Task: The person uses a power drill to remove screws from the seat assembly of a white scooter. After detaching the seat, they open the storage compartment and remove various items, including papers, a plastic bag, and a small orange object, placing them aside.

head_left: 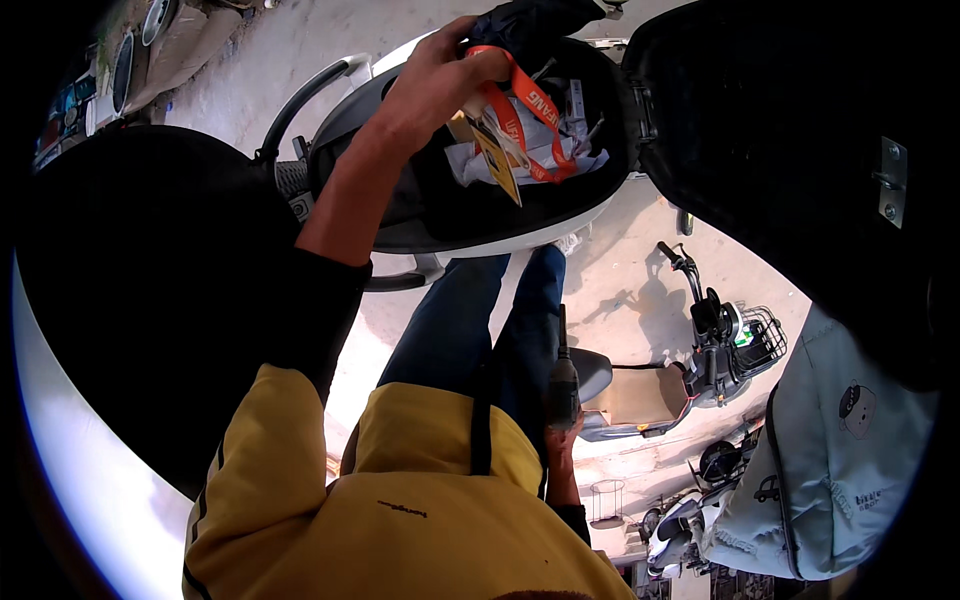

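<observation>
My left hand (435, 80) reaches over the open under-seat compartment (410, 215) of a scooter, its fingers closed around an orange lanyard (540, 105). The lanyard loops down into the compartment, and a yellow-and-dark card (497, 165) hangs near it. Dark cloth or a bag (535, 28) bunches against the same hand's fingertips; whether they grip it too is unclear. White crumpled papers (590, 160) lie beneath the lanyard. Low beside my leg, my right hand (563, 435) is closed around the lower end of a black walkie-talkie (563, 385) with its antenna up.
The raised dark seat (760, 150) with a metal latch plate (892, 182) fills the upper right. A grab rail (300, 105) curves along the scooter's left side. Behind stands another scooter with a wire basket (765, 335). A pale blue printed cover (850, 470) hangs at lower right.
</observation>
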